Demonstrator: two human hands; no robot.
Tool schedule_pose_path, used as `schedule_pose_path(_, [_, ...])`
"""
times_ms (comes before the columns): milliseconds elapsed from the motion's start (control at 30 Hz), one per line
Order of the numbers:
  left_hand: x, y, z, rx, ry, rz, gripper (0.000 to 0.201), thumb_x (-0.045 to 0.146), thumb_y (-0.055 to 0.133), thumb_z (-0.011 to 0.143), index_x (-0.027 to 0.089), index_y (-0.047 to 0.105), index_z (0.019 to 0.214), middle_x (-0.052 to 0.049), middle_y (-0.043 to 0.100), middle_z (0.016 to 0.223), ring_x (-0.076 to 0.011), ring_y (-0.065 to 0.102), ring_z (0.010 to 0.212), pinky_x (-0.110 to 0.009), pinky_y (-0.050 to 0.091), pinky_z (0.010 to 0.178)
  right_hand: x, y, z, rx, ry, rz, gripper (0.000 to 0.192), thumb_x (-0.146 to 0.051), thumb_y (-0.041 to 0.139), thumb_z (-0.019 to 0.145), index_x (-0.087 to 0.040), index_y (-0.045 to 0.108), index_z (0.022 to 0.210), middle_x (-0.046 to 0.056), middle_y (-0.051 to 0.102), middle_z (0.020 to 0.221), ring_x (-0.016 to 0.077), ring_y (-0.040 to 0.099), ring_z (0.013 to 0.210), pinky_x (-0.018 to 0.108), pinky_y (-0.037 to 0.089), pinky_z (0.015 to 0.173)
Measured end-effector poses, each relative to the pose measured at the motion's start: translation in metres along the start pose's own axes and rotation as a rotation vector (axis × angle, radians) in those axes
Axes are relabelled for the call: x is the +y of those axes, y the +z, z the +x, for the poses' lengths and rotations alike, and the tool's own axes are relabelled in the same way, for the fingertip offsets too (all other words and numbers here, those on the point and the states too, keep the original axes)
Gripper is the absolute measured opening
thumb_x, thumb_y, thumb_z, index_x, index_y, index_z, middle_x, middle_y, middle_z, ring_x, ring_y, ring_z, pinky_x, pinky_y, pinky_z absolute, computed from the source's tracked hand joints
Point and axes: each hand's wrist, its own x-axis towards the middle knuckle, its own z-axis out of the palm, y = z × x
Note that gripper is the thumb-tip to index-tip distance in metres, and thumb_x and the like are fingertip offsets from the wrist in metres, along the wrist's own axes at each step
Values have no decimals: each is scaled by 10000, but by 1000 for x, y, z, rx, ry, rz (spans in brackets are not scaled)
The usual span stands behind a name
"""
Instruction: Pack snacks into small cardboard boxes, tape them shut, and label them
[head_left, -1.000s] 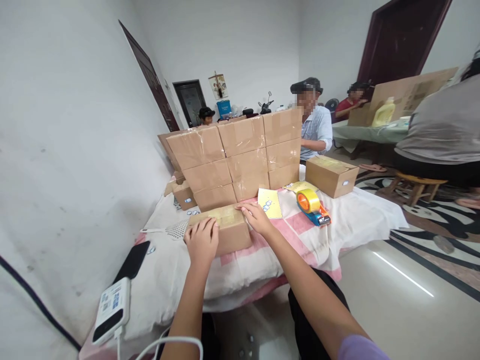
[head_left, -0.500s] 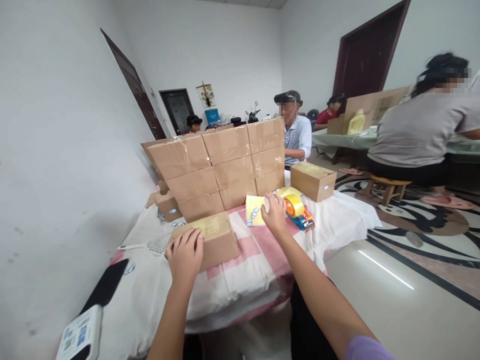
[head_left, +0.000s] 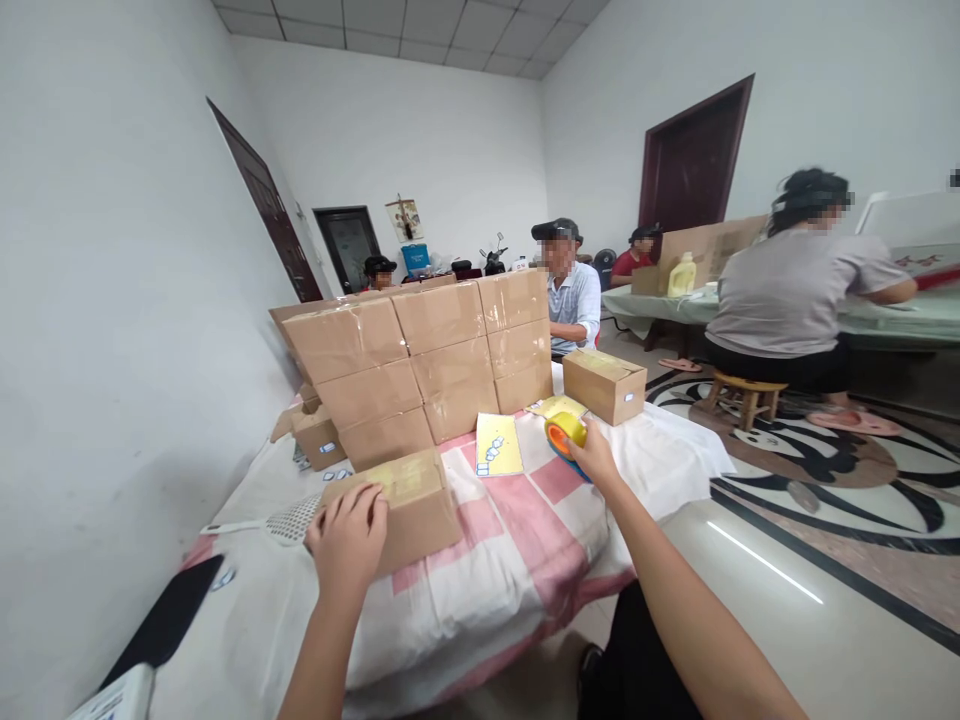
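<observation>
My left hand lies on the near left end of a closed cardboard box, fingers slightly apart across its taped top; the thumb is hidden. In my right hand is a tape dispenser with a yellow roll on an orange hub, held just right of the sticker sheet. The fingers wrap its right side, and part of its blue frame shows below. Between the two hands, the yellow sticker sheet with blue-and-white pictures lies flat on the cloth.
A wall of stacked cartons stands behind the box. Another carton sits at the table's right edge, beside more yellow sheets. Left are a white fly swatter, a small carton and a black phone-like slab. A person sits beyond.
My right hand has left the sticker sheet, moved right and taken hold of the tape dispenser. My left hand stays on the box. The camera view has shifted, showing more ceiling.
</observation>
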Motion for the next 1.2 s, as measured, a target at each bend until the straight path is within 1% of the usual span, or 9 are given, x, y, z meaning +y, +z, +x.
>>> schedule_pose_path(133, [1,1,0,4,-4,5,367,319,383,976,247,716,1112,-53,710,1255,-260,611,1165,-466,291,1069,1,-12,3,-173,108,-40,597,-569,721,714,-112,655,1092,157,731,995,288,685,887,303,477,685])
schedule_pose_path(233, [2,1,-1,10,-11,4,376,319,377,977,243,717,1119,-60,708,1260,-264,609,1172,-464,303,1066,-4,-14,-1,-235,125,-20,553,-626,735,672,-113,675,869,120,708,783,242,651,685,283,411,550])
schedule_pose_path(367, [3,1,-2,23,-17,2,385,313,378,976,233,716,1142,-74,706,1264,-270,612,1170,-464,309,1068,-12,-13,-14,-223,47,256,485,-494,787,646,-126,690,947,86,715,812,217,643,723,265,436,580])
schedule_pose_path(533, [5,-3,-6,43,-5,-39,393,324,373,987,240,710,1170,-93,691,1295,-264,587,1237,-481,238,1137,-27,-7,-33,-386,92,703,445,-444,807,614,-118,674,886,76,722,795,206,658,691,287,496,614])
schedule_pose_path(667, [10,-7,-17,17,-31,-47,420,347,354,1002,227,682,1236,-106,641,1379,-267,501,1358,-519,133,1193,-63,-6,-48,-363,137,803,456,-498,803,613,-130,650,834,78,720,757,205,668,656,303,515,603])
schedule_pose_path(800, [19,-13,-22,-71,-61,-23,471,360,314,1011,203,601,1350,-133,542,1485,-271,434,1417,-578,109,1195,-125,-19,-65,-339,147,990,461,-561,697,736,-151,633,934,69,724,779,194,687,667,298,532,619])
schedule_pose_path(967, [34,-27,10,-332,-114,38,514,441,320,991,203,600,1351,-174,545,1469,-348,465,1374,-688,131,1149,-192,-29,-83,-342,74,1236,415,-513,743,736,-181,585,927,47,717,765,193,691,636,290,529,597])
schedule_pose_path(1100, [33,-35,34,-476,-113,38,517,527,338,963,225,728,1120,-173,648,1330,-390,590,1212,-743,143,1112,-206,-8,-89,-361,72,1274,447,-551,744,719,-183,562,894,20,683,662,183,666,578,272,503,563])
schedule_pose_path(1200, [26,-38,30,-461,-110,20,497,492,301,983,288,669,1247,-134,583,1438,-364,537,1301,-757,105,1119,-206,10,-88,-410,90,1262,466,-576,738,711,-183,562,889,18,684,661,178,658,560,269,494,555])
